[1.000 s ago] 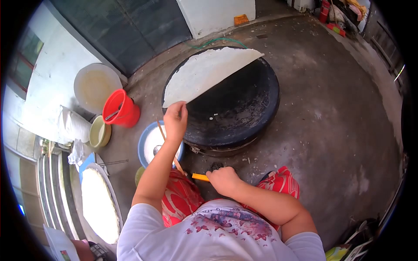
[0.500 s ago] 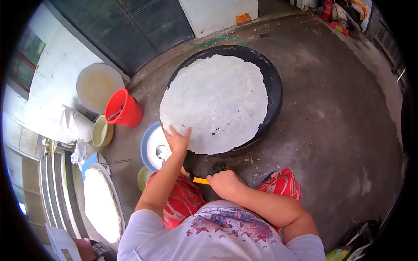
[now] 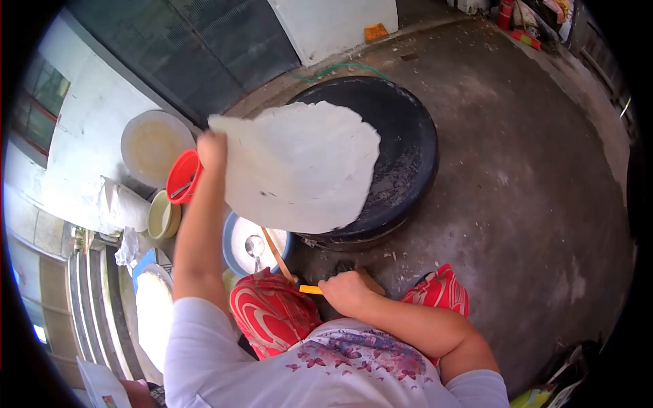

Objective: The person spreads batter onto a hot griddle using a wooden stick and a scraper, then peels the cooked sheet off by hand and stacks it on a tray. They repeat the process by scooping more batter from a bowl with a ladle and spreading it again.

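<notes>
My left hand [image 3: 212, 149] is closed on the left edge of a large, thin white pancake [image 3: 306, 163], lifting it partly off a wide black round griddle [image 3: 411, 163]. The pancake sags from that raised edge and still overlaps the left part of the griddle. Low in front of my knees, my right hand [image 3: 345, 294] grips a tool with a yellow handle [image 3: 311, 290]. A tan, block-like part [image 3: 369, 281] shows past the knuckles; the rest is hidden by the hand. Between my left knee and the griddle stands a blue basin [image 3: 227, 248] of white batter, holding a metal ladle [image 3: 254, 246].
A flat wooden stick [image 3: 275, 250] leans across the basin's right side. Farther left are a red bucket [image 3: 178, 166], a pale green bowl [image 3: 162, 216] and a round board [image 3: 155, 143] against the wall. Something white and round [image 3: 154, 319] lies at lower left.
My left hand has taken hold of the pancake's edge and moved up and left, peeling it away. The right of the griddle is now bare. My right hand stays nearly in place.
</notes>
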Motion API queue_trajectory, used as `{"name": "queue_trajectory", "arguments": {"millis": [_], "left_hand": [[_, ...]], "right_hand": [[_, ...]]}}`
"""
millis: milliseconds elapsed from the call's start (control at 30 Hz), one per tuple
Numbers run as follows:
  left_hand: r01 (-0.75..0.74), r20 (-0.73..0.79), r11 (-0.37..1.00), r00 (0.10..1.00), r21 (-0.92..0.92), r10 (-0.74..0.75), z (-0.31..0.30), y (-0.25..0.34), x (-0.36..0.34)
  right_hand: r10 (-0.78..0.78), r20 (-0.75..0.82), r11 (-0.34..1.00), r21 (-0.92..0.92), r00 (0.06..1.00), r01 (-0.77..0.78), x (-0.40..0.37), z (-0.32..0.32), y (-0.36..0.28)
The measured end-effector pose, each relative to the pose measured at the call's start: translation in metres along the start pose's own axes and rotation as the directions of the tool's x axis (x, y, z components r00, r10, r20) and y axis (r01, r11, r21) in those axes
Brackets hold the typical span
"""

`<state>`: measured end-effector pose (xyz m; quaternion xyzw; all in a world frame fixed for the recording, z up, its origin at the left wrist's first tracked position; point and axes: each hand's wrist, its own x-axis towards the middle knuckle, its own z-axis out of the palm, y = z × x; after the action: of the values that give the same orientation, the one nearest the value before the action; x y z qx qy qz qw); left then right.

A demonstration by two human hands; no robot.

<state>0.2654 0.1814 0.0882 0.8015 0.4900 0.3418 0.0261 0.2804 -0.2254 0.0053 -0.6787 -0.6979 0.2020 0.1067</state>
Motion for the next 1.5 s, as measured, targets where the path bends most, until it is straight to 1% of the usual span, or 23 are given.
{"name": "queue_trajectory", "arguments": {"millis": [133, 200, 267, 333, 400, 467, 500, 567, 633, 700, 767, 867, 900, 967, 1067, 1133, 1167, 1267, 1300, 1367, 1400, 1433, 1500], "left_hand": [[-0.272, -0.075, 0.953, 0.956, 0.136, 0.284, -0.062, 0.123, 0.063], [-0.374, -0.127, 0.919, 0.913, 0.126, 0.389, -0.077, 0.174, 0.061], [-0.545, -0.169, 0.835, 0.818, 0.076, 0.55, -0.079, 0.212, 0.045], [-0.711, -0.263, 0.699, 0.662, 0.076, 0.702, -0.068, 0.235, 0.015], [-0.808, -0.231, 0.574, 0.538, 0.134, 0.811, -0.049, 0.244, -0.025], [-0.845, -0.06, 0.511, 0.508, 0.161, 0.859, -0.033, 0.246, -0.077], [-0.878, -0.033, 0.474, 0.473, 0.071, 0.881, -0.015, 0.239, -0.099], [-0.88, 0.071, 0.47, 0.465, -0.075, 0.882, 0.009, 0.226, -0.147], [-0.876, 0.17, 0.47, 0.45, -0.104, 0.877, 0.03, 0.208, -0.191], [-0.808, 0.255, 0.488, 0.422, -0.331, 0.87, 0.034, 0.196, -0.224], [-0.742, 0.35, 0.531, 0.41, -0.409, 0.842, 0.038, 0.176, -0.247], [-0.698, 0.469, 0.634, 0.461, -0.333, 0.753, 0.041, 0.142, -0.251], [-0.71, 0.529, 0.666, 0.483, -0.23, 0.698, 0.038, 0.131, -0.247], [-0.653, 0.547, 0.747, 0.582, -0.126, 0.601, 0.051, 0.097, -0.239], [-0.523, 0.611, 0.847, 0.642, -0.095, 0.464, 0.056, 0.052, -0.214], [-0.481, 0.615, 0.871, 0.657, -0.102, 0.436, 0.047, 0.041, -0.205], [-0.477, 0.616, 0.873, 0.659, -0.103, 0.432, 0.045, 0.04, -0.204], [-0.637, 0.598, 0.734, 0.499, -0.238, 0.627, 0.032, 0.047, -0.204], [-0.632, 0.599, 0.737, 0.501, -0.241, 0.625, 0.033, 0.05, -0.206], [-0.763, 0.572, 0.602, 0.392, -0.236, 0.721, 0.038, 0.055, -0.207], [-0.808, 0.502, 0.545, 0.384, -0.225, 0.775, 0.046, 0.052, -0.208], [-0.805, 0.5, 0.547, 0.384, -0.23, 0.776, 0.052, 0.05, -0.209], [-0.865, 0.51, 0.476, 0.339, -0.162, 0.79, 0.061, 0.047, -0.209]], "right_hand": [[0.016, 0.031, 1.0, 0.001, 0.999, -0.016, 0.005, 0.0, 0.0], [0.009, 0.029, 1.0, 0.009, 1.0, -0.01, 0.007, 0.0, -0.001], [0.009, 0.025, 1.0, 0.014, 1.0, -0.009, 0.009, 0.0, 0.0], [0.011, 0.004, 1.0, 0.028, 1.0, -0.011, 0.01, 0.002, -0.001], [-0.003, -0.002, 1.0, 0.026, 1.0, 0.003, 0.01, 0.007, 0.0], [-0.013, -0.012, 1.0, 0.025, 1.0, 0.013, 0.011, 0.007, 0.0], [-0.01, 0.004, 1.0, 0.023, 1.0, 0.01, 0.01, 0.005, -0.001], [-0.007, 0.019, 1.0, 0.018, 1.0, 0.007, 0.01, 0.005, -0.001], [-0.02, -0.008, 1.0, 0.01, 1.0, 0.02, 0.01, 0.009, 0.0], [-0.012, -0.018, 1.0, 0.013, 1.0, 0.012, 0.011, 0.013, 0.0], [-0.005, -0.023, 1.0, 0.017, 1.0, 0.005, 0.01, 0.012, 0.0], [0.012, -0.027, 1.0, 0.014, 1.0, -0.012, 0.005, 0.001, 0.0], [0.021, -0.022, 0.999, 0.027, 1.0, -0.02, 0.003, -0.003, 0.001], [0.023, 0.001, 0.998, 0.052, 1.0, -0.023, 0.001, -0.004, 0.005], [0.054, -0.062, 0.986, 0.158, 0.997, -0.043, 0.0, -0.003, 0.014], [0.231, -0.083, 0.94, 0.275, 0.97, -0.2, -0.002, -0.007, 0.02], [0.229, -0.078, 0.941, 0.273, 0.97, -0.2, -0.005, -0.009, 0.024], [0.443, -0.048, 0.813, 0.443, 0.895, -0.378, -0.016, -0.013, 0.038], [0.443, -0.043, 0.813, 0.439, 0.895, -0.382, -0.02, -0.012, 0.042], [0.516, -0.111, 0.731, 0.574, 0.849, -0.369, -0.028, -0.008, 0.052], [0.546, -0.112, 0.689, 0.623, 0.83, -0.37, -0.031, -0.005, 0.056], [0.549, -0.109, 0.689, 0.62, 0.828, -0.375, -0.034, 0.0, 0.062], [0.617, -0.12, 0.563, 0.758, 0.778, -0.329, -0.038, 0.013, 0.075]]}}
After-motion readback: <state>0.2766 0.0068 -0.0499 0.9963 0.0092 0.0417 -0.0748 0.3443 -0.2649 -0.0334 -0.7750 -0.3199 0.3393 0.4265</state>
